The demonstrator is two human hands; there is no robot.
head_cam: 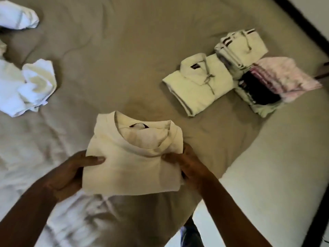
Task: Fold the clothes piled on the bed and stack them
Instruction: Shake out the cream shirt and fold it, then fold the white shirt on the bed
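Note:
A folded cream T-shirt point(131, 164) with a round neck is held just above the bed in front of me. My left hand point(71, 172) grips its left edge, thumb on top. My right hand point(187, 163) grips its right edge, thumb over the fabric. To the right on the bed lie folded clothes: a cream collared shirt point(197, 84), a stack of cream striped garments point(240, 45) behind it, and a stack topped by a pink cloth point(284, 77). Unfolded white clothes point(26, 84) lie crumpled at the left.
The bed point(115, 59) has a tan cover, with a white sheet point(267, 157) showing at the right. Another crumpled white garment point(16, 15) lies at the top left. A dark bed frame edge point(306, 20) runs along the top right. Pale rumpled fabric point(26, 148) lies under my left arm.

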